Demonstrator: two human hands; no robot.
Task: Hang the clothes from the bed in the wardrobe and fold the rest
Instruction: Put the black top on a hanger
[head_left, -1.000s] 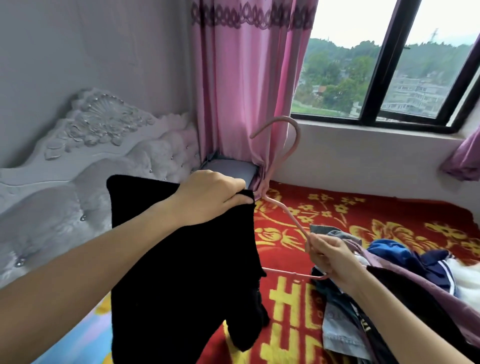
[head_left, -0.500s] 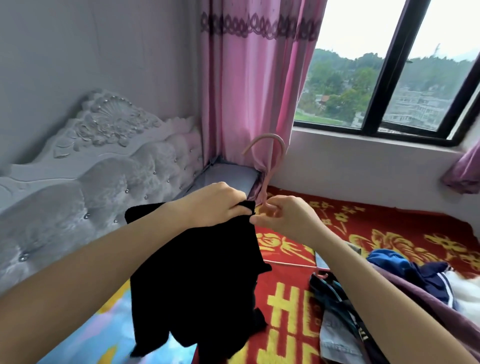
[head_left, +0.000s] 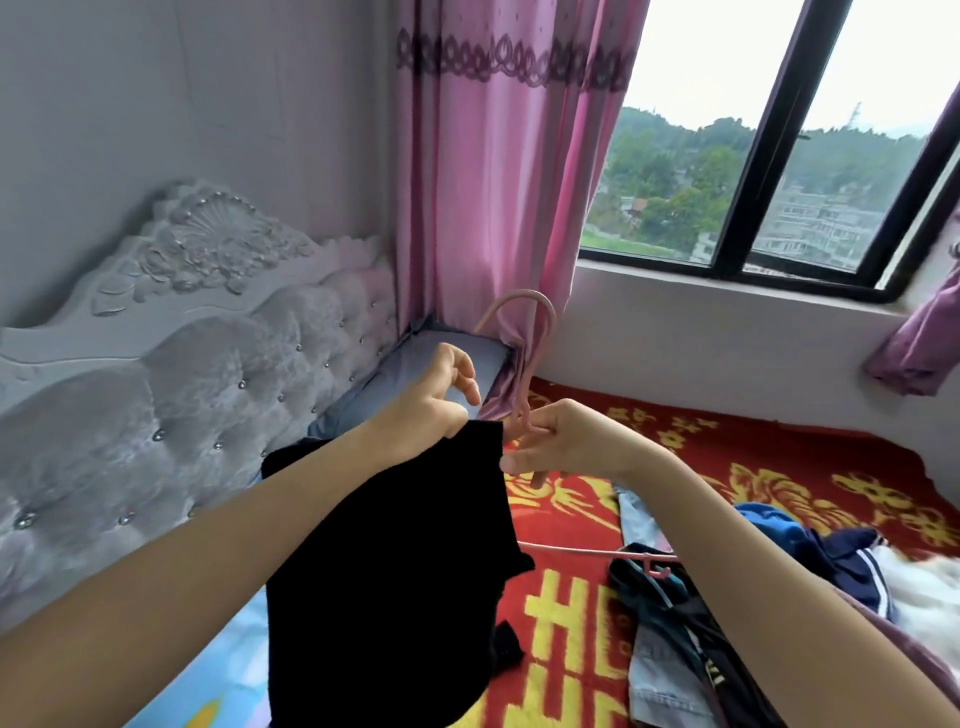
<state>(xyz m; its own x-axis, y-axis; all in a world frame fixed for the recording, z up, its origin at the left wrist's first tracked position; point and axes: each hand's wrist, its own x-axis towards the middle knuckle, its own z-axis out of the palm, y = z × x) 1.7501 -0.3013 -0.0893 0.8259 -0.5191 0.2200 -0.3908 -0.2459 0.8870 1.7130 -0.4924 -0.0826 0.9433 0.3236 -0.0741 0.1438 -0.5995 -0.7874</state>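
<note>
**Pinching the hanger neck, black top dangling alongside**

Pinching the thin neck of the pink hanger (head_left: 551, 322) with the right hand (head_left: 563, 441), thumb and forefinger closed tight round the stem, the other fingers fanning loosely downward. Seeing the hook curling upright just above that pinch, in front of the pink curtain (head_left: 493, 182). Catching the hanger's bottom bar well below the grip, poking out to the right from behind the black garment (head_left: 389, 545) and ending in a small clip.

Holding the left hand (head_left: 434, 400) just left of the grip, close but apart from the right fingers. Laying its thumb side against the garment's top edge, with the fingers loosely curled and lifted off the cloth. Not managing to tell whether any fabric is actually nipped underneath, the contact being hidden.

Dangling the black garment from right beside the pinch, top corner just next to the right fingertips. Draping down and away to the lower left, behind the left forearm, above the bed.

Spotting the heap of clothes (head_left: 810, 551) to the lower right of the grip, lying on the red bedspread (head_left: 727, 467) under the right forearm. Noting the tufted grey headboard (head_left: 208, 374) far off to the left of both hands, and the window (head_left: 779, 156) high to the right.
</note>
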